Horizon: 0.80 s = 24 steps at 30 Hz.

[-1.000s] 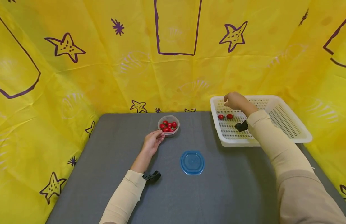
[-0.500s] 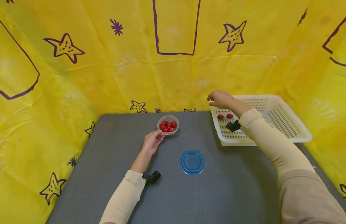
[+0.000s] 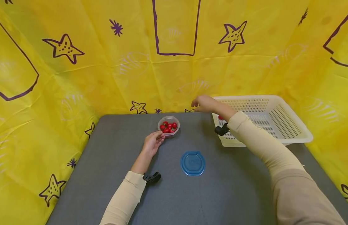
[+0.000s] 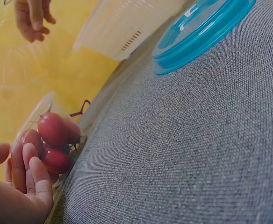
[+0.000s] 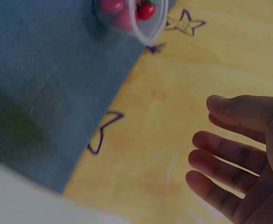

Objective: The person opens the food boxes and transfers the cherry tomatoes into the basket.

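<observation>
Red cherry tomatoes (image 3: 170, 126) fill a small clear plastic tub (image 3: 169, 135) near the back edge of the table. My left hand (image 3: 153, 143) rests its fingertips against the tub's near-left side; in the left wrist view the thumb stands apart from the fingers (image 4: 40, 179). To the tub's right, my right hand (image 3: 205, 103) is in the air just off the left end of a white basket (image 3: 286, 140). Its fingers (image 5: 218, 161) are loosely extended in the right wrist view, with nothing visible among them. One tomato (image 3: 220, 117) shows inside the basket; my right forearm covers the area beside it.
A blue lid (image 3: 193, 163) lies flat on the grey tabletop (image 3: 106, 175), between the tub and the basket but nearer to me. Yellow patterned cloth (image 3: 174, 72) hangs right behind the table and along both sides.
My right hand has moved left from over the basket to beyond its left end, and its arm now hides part of the basket. The left hand and tub have stayed put.
</observation>
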Tool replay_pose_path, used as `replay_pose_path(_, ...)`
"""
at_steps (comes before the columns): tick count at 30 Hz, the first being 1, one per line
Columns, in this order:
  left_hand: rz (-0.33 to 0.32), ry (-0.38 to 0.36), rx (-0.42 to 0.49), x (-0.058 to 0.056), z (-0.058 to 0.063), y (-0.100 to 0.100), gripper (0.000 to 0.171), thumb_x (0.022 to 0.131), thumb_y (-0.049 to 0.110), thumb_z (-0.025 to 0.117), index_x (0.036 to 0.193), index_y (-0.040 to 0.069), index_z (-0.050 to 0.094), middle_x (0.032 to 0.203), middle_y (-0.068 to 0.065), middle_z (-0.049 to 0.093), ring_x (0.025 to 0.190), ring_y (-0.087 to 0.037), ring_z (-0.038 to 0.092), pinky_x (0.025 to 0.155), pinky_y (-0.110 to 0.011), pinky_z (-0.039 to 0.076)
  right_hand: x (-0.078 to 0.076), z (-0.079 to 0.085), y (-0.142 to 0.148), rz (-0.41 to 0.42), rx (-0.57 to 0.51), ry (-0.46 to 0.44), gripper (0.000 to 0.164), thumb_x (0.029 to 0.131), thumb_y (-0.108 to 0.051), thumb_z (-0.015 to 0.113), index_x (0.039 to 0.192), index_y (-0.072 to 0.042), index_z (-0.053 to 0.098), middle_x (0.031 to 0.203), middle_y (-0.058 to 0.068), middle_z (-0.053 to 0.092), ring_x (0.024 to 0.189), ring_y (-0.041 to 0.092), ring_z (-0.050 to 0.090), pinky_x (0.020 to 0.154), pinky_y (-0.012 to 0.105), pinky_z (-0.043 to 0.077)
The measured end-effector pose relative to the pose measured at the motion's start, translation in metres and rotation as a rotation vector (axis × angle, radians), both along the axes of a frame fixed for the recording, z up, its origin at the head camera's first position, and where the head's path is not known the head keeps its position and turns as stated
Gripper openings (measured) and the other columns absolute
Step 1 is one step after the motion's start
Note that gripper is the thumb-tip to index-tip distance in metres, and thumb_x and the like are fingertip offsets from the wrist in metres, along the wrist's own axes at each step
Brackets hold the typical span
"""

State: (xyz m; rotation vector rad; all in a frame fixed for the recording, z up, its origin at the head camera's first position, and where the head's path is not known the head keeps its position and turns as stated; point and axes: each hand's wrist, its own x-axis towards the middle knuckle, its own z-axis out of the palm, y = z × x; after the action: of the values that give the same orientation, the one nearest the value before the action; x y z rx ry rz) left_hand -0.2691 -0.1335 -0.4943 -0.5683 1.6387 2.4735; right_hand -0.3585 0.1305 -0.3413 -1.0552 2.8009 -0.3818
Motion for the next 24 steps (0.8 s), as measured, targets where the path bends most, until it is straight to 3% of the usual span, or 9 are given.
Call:
replay_pose_path(10, -0.001, -0.016, -0.011, 0.002, 0.002, -0.001, 0.01, 0.096, 0.011, 0.058, 0.099, 0.002, 0.06, 0.067, 0.006, 0.067, 0.066, -0.007, 0.064, 0.072, -0.021, 0.052, 0.0, -0.015, -0.03, 0.076, -0.011, 0.049, 0.018, 0.086, -0.01, 0.066, 0.101, -0.002, 0.071, 0.095, 0.013, 0.071, 0.091, 0.029, 0.065, 0.086, 0.043, 0.051)
replay_pose_path(24, -0.005, 0.004, 0.001, 0.0, -0.001, -0.001, 0.007, 0.096, 0.011, 0.059, 0.092, 0.006, 0.062, 0.067, 0.006, 0.067, 0.066, -0.007, 0.065, 0.07, -0.02, 0.052, 0.008, -0.044, -0.075, 0.106, -0.05, -0.022, 0.022, 0.089, -0.012, 0.066, 0.109, -0.003, 0.071, 0.104, 0.012, 0.072, 0.097, 0.026, 0.065, 0.088, 0.038, 0.052)
